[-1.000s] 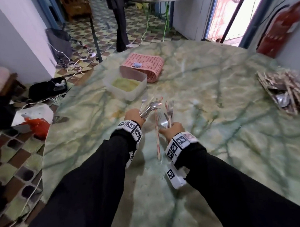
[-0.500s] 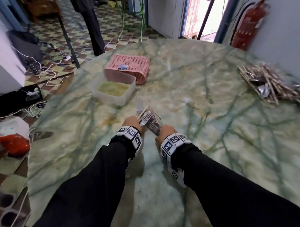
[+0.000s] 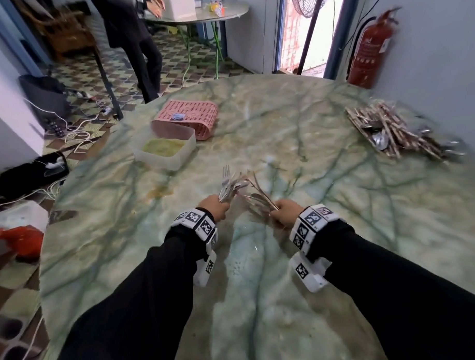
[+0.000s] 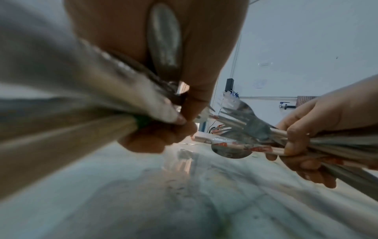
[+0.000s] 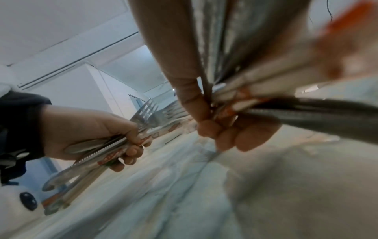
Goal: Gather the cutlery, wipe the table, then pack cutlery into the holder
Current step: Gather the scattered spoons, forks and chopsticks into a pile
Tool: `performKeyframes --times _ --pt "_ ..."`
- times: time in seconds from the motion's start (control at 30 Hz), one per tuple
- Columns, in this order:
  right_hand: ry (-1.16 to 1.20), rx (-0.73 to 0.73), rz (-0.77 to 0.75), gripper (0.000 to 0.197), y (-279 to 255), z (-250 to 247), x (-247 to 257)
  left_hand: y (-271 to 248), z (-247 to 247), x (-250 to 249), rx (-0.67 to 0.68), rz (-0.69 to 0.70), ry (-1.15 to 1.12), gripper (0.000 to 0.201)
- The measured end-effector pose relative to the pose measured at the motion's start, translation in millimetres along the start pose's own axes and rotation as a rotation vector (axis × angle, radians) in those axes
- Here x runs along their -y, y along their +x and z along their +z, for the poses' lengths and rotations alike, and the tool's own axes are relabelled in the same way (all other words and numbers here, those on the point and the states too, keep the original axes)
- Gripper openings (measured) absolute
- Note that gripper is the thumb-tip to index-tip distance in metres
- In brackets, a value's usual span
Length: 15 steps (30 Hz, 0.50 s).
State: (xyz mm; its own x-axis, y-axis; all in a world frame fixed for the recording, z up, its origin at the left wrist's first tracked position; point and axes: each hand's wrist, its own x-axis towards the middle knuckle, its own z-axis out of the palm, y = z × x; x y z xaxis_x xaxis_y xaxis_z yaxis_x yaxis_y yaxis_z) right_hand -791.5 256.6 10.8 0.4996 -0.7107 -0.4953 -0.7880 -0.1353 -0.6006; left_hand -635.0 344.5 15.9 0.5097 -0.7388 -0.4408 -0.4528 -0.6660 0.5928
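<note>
My left hand [image 3: 214, 207] grips a bundle of cutlery [image 3: 229, 185]: forks, a knife and wrapped chopsticks, tines pointing up and away. My right hand [image 3: 283, 212] grips a second bundle of cutlery [image 3: 255, 196] with spoons, forks and chopsticks, fanned toward the left. Both hands hover just above the green marble table [image 3: 297, 150], near its middle. The right wrist view shows the left hand [image 5: 98, 134] with its fingers curled round fork and knife handles. In the left wrist view the right hand [image 4: 319, 134] holds its bundle the same way. A pink perforated holder [image 3: 188, 118] lies upside down at the far left.
A clear plastic tub [image 3: 165, 150] with a yellow-green cloth inside stands in front of the pink holder. A heap of chopsticks and spoons [image 3: 391, 132] lies at the far right by the wall. A person [image 3: 134, 35] stands beyond the table. A red fire extinguisher [image 3: 370, 48] hangs on the right wall.
Both hands have drawn slightly apart with their bundles, which were touching half a second ago. The head view has tilted up and now shows more of the room.
</note>
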Motion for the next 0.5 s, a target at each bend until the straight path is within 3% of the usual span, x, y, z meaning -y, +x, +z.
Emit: performKeyframes --times 0.2,0.5 --pt "0.049 0.044 0.039 0.024 -14 -48 -56 -27 51 -51 -0.063 -0.021 -0.38 0.028" --pt "0.169 0.041 0.11 0.028 -44 -138 -143 -53 134 -139 -0.129 -0.049 -0.47 0.022"
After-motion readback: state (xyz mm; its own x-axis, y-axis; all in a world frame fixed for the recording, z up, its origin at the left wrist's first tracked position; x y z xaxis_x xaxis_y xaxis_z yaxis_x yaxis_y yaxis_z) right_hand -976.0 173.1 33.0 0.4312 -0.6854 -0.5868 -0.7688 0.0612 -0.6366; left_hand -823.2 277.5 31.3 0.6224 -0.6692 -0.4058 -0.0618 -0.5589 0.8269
